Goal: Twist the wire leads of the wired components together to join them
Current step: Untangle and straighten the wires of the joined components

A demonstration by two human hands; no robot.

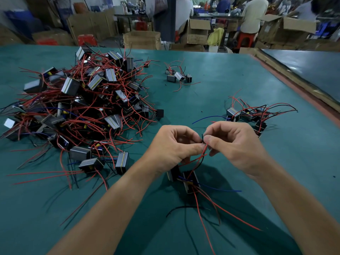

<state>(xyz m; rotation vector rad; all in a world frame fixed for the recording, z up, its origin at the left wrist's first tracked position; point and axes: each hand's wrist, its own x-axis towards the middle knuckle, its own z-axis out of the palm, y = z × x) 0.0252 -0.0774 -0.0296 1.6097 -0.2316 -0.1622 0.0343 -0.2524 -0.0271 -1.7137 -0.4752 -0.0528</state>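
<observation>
On the green tabletop (220, 80), the left hand (176, 144) and the right hand (233, 144) meet fingertip to fingertip. Each pinches the wire leads (204, 147) between thumb and forefinger: a red one and a black one, whose ends cross where the two pinches touch. The leads rise from two wired components (190, 181) lying side by side on the tabletop at 6 o'clock from the hands, with loose red, blue and black wires trailing toward 5 o'clock. A large pile (82, 107) of like parts sprawls at 9 to 10 o'clock. A small cluster (177, 76) sits at 12 o'clock and another cluster (246, 115) at 2 o'clock, just beyond the right hand; whether those are already joined cannot be told. The twisting step itself appears to be in hand, though the tips are too small to show whether any turns are made. The next move likely calls for one hand to hold both leads steady below the ends while the other rolls the tips one way, firmly enough that the red and black wind round each other without slipping apart.
</observation>
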